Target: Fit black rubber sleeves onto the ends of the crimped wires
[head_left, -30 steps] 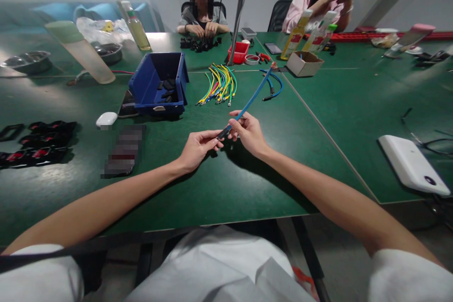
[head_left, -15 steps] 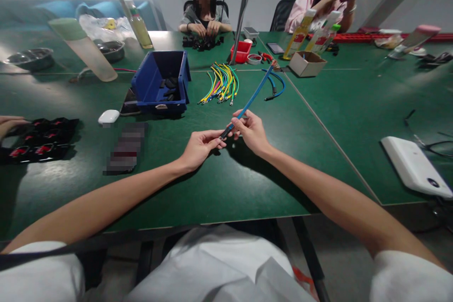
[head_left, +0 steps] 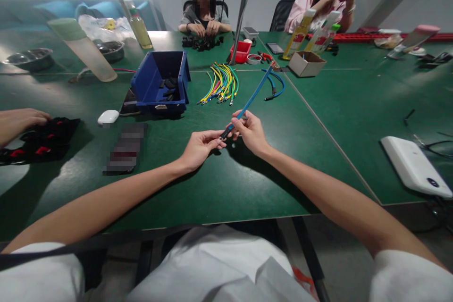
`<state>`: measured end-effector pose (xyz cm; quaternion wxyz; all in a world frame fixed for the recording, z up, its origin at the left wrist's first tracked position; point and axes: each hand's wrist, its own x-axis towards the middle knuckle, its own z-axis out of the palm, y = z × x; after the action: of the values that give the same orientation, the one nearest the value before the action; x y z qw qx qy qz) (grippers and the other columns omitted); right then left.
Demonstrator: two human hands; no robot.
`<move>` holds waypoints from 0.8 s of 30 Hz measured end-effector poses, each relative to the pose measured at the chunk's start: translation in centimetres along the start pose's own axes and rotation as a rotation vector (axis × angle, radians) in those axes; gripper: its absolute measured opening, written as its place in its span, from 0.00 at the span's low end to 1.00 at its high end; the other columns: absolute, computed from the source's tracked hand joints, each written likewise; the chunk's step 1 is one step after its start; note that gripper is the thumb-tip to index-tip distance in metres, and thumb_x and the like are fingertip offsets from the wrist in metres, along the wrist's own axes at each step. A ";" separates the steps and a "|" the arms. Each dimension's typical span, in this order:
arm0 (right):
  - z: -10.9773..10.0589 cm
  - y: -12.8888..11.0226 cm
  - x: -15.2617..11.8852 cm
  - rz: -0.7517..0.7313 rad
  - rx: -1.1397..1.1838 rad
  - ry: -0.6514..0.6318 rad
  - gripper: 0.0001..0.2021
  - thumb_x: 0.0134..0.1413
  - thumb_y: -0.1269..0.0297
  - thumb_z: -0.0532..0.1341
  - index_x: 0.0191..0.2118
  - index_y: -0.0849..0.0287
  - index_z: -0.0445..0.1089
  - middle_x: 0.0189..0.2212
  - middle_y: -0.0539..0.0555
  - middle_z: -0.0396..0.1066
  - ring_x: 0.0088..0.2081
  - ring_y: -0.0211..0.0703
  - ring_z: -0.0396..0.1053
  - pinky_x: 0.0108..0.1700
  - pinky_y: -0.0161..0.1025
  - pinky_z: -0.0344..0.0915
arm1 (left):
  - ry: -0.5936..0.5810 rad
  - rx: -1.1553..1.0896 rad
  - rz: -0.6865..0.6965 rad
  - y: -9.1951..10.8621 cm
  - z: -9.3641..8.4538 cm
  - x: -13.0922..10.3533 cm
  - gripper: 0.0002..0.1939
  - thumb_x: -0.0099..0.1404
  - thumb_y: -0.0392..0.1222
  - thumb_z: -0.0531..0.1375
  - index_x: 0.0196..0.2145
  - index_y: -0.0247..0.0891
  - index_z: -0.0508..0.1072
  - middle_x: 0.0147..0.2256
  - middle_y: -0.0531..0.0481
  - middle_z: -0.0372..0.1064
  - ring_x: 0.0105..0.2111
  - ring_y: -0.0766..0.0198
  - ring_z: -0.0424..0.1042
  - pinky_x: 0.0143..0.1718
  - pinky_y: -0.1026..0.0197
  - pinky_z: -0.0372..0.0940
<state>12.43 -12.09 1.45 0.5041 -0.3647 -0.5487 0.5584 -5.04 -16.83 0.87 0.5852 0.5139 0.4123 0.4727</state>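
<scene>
A blue cable (head_left: 255, 93) slants up and away from my two hands over the green table, its near end sleeved in black. My left hand (head_left: 201, 148) is closed, thumb and fingers pinching the black tip of that end. Just beyond it, my right hand (head_left: 252, 131) grips the cable where blue meets black. Behind the hands lies a bundle of yellow and green wires (head_left: 223, 82) with metal lugs at their ends. More blue cables (head_left: 281, 86) with black ends curve on the table to the right of the held one.
A blue bin (head_left: 161, 80) with black pieces inside stands left of the wires. Nearby are a phone (head_left: 125, 148) and a white case (head_left: 108, 117). A co-worker's hand (head_left: 21, 120) touches black and red parts at far left. A white device (head_left: 415, 165) lies at right; two people sit opposite.
The co-worker's hand at the left edge has reached further right over the black and red parts. My hands and the cable have hardly moved.
</scene>
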 end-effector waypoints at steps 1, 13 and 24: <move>0.0 0.0 0.0 -0.001 -0.001 -0.002 0.23 0.50 0.47 0.66 0.42 0.56 0.61 0.24 0.46 0.73 0.22 0.36 0.72 0.22 0.31 0.65 | -0.003 0.002 0.003 0.0 0.0 0.0 0.19 0.57 0.45 0.68 0.45 0.36 0.79 0.40 0.43 0.78 0.31 0.65 0.74 0.37 0.59 0.70; 0.3 -0.2 -0.5 -0.024 -0.031 0.033 0.30 0.51 0.46 0.66 0.53 0.53 0.53 0.25 0.43 0.72 0.22 0.35 0.71 0.23 0.31 0.65 | 0.001 0.011 -0.016 0.6 0.4 -0.2 0.20 0.55 0.43 0.69 0.45 0.34 0.78 0.41 0.42 0.77 0.32 0.62 0.75 0.36 0.58 0.70; 0.2 0.0 -0.5 -0.099 -0.164 0.064 0.35 0.53 0.47 0.64 0.60 0.56 0.51 0.20 0.41 0.69 0.20 0.34 0.69 0.24 0.31 0.65 | -0.005 0.043 -0.012 1.1 0.4 -0.3 0.18 0.56 0.40 0.68 0.44 0.32 0.78 0.36 0.44 0.77 0.31 0.63 0.74 0.36 0.59 0.69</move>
<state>12.38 -12.64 1.41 0.5168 -0.3949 -0.5936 0.4740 -4.82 -17.20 1.99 0.5778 0.5252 0.4241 0.4587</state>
